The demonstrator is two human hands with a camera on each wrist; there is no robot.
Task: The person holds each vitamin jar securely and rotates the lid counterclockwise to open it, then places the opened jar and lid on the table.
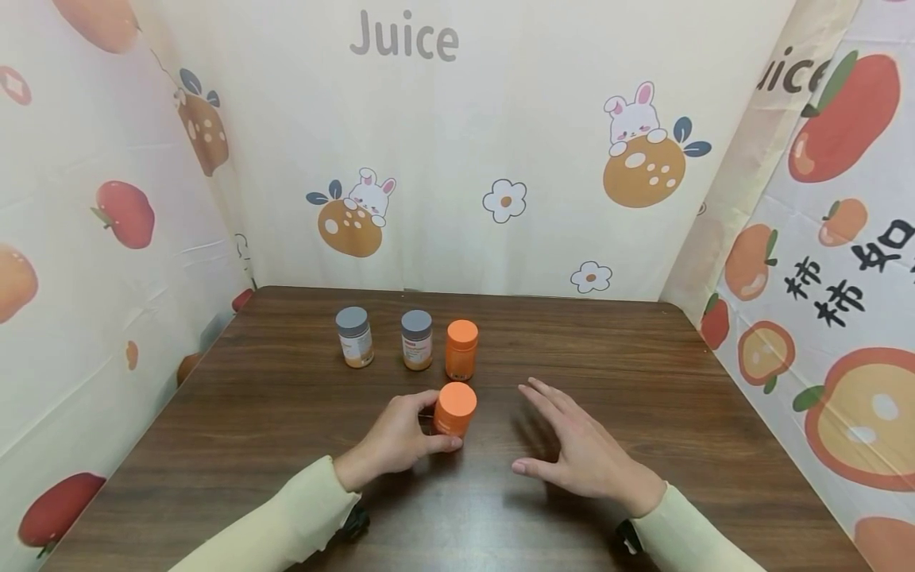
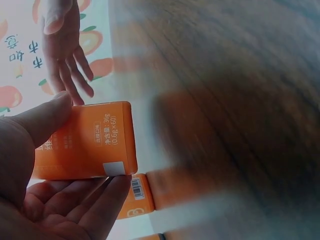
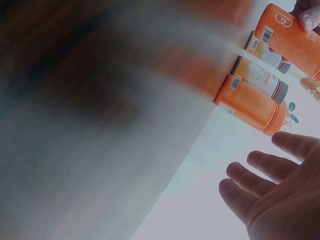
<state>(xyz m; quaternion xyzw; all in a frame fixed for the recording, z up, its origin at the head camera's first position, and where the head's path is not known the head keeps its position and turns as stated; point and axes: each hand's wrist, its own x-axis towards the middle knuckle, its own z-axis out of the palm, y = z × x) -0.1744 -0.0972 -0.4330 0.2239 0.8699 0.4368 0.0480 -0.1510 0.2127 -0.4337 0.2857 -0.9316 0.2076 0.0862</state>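
My left hand [image 1: 402,435] grips an upright orange bottle [image 1: 455,409] from its left side, thumb in front and fingers behind. In the left wrist view, white print shows on the side of the held bottle [image 2: 92,140]. Whether its base touches the table cannot be made out. My right hand [image 1: 582,449] hovers to the right with its fingers spread and nothing in it. Its extended fingers also show in the right wrist view, where the hand [image 3: 282,195] is apart from every bottle. Just behind the held bottle stands a second orange bottle [image 1: 461,349].
Two grey-capped jars with pale labels, a left one [image 1: 354,338] and a middle one [image 1: 417,340], stand left of the second orange bottle. All rest on a dark brown wooden table [image 1: 608,349]. A fruit-printed cloth [image 1: 443,119] hangs behind the table and along both sides.
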